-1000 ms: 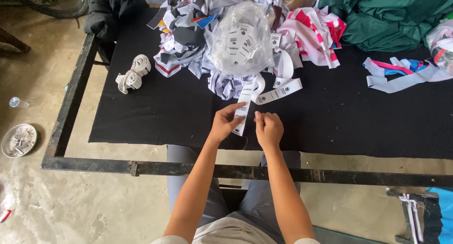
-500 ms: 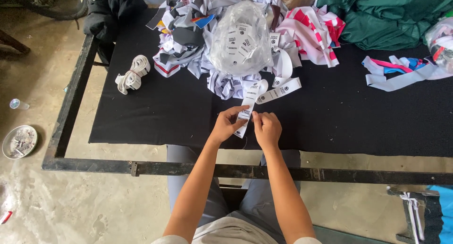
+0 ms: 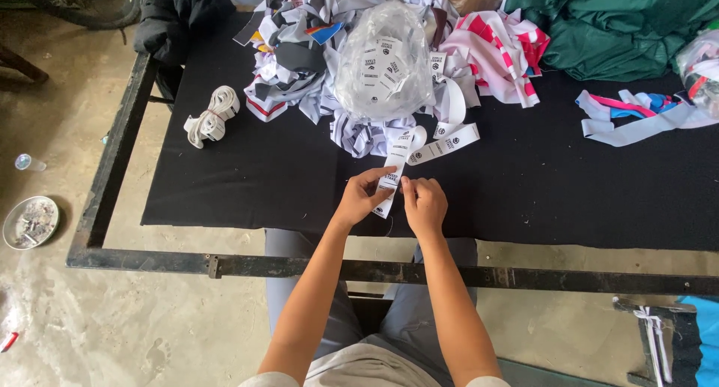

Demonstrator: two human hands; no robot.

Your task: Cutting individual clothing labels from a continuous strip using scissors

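We pinch a white label strip [image 3: 395, 171] between both hands over the black tabletop [image 3: 524, 185]: our left hand [image 3: 363, 196] grips its left edge, our right hand [image 3: 424, 203] its right edge near the lower end. It trails up toward a clear bag [image 3: 382, 58] amid fabric scraps [image 3: 299, 65].

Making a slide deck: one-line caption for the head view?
Both hands, left hand and right hand, pinch a white label strip over a black table.

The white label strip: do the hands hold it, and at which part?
Yes. Both the left hand and the right hand pinch the white label strip near its lower end, over the black table cover.
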